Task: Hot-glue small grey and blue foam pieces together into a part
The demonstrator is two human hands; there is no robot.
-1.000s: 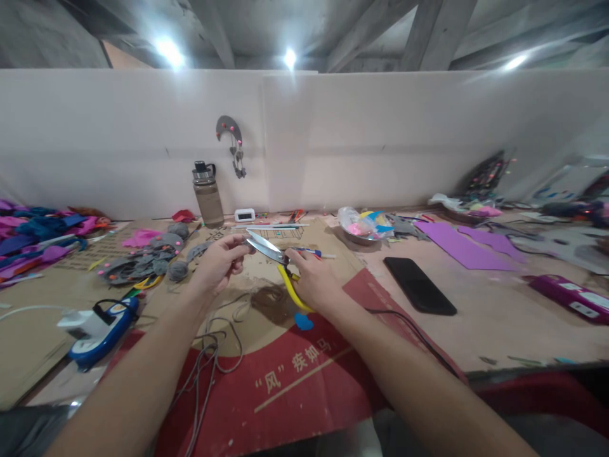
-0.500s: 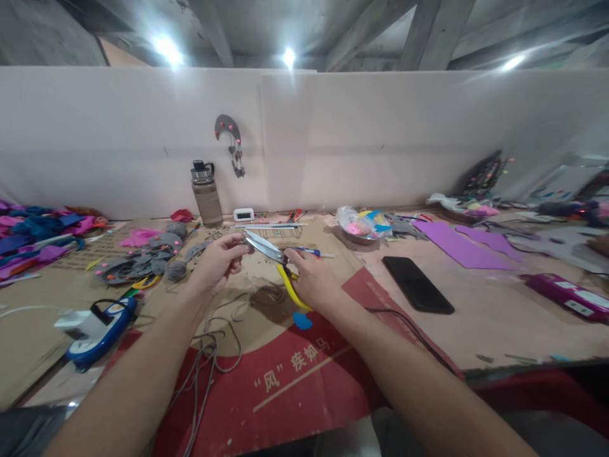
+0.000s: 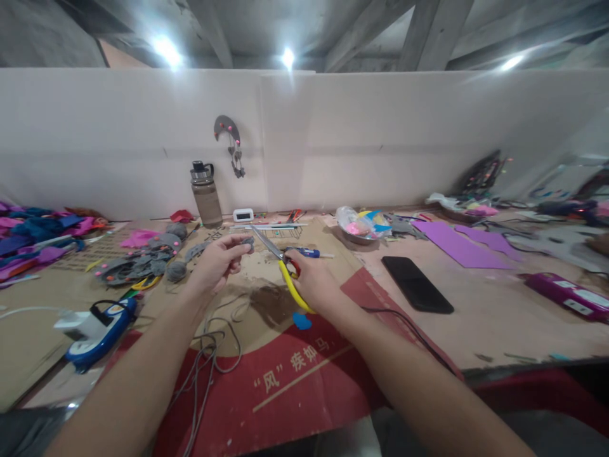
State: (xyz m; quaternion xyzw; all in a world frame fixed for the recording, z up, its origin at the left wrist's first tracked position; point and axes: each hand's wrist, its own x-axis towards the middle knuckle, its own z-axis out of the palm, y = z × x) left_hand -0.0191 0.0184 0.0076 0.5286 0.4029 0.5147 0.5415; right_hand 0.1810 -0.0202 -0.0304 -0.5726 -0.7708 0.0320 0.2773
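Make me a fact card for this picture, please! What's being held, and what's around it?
Left grip: pinching a small grey piece
Right grip: holding yellow-handled scissors
On the wall: grey crescent with dangling pieces
By the wall: upright bottle
Table, left: colourful scraps
Table, right: black phone, purple sheets
Nearest the person: red printed sheet

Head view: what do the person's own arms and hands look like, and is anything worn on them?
The left forearm and right forearm are bare, with no sleeve, watch or bracelet visible. The left hand and right hand are ungloved; no ring shows.
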